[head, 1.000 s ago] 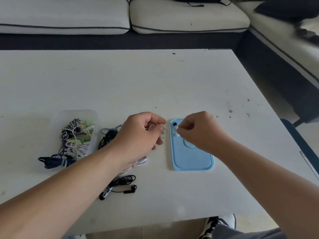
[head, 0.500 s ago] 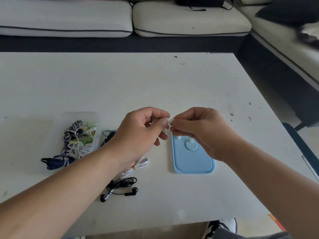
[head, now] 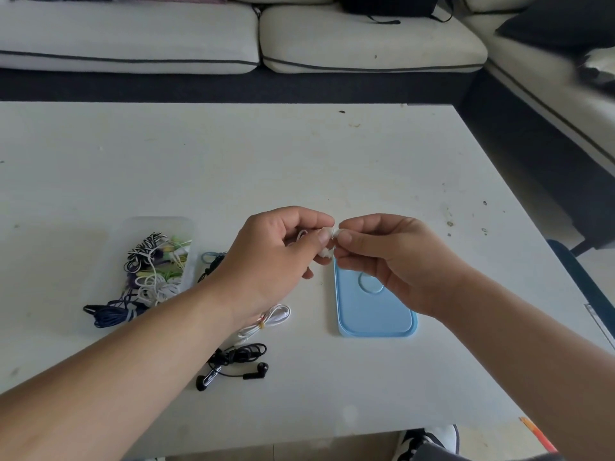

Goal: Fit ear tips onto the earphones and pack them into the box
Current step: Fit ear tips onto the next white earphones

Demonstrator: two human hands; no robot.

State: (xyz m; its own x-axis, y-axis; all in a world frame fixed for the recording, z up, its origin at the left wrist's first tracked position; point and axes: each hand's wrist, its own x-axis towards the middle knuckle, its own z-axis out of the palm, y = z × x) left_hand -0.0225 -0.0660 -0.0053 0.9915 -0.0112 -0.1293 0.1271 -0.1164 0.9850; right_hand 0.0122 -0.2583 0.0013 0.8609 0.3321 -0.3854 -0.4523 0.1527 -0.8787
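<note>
Alignment decides this step: the ear tip (head: 341,232) should meet the nozzle of the white earbud (head: 325,233) squarely, then be pushed on with a slight twist until it seats, I judge; a skewed push would likely fold the soft rim or flick the tip onto the table (head: 299,161). The left hand (head: 273,261) is raised above the table, fingers (head: 299,216) curled, thumb and forefinger pinching the earbud; its white cable (head: 276,316) trails under the wrist to the table. The right hand (head: 392,261) meets it tip to tip, pinching the ear tip over the far end of the blue lid (head: 376,314). The clear box (head: 156,220), holding coiled earphones, lies well to the left.
</note>
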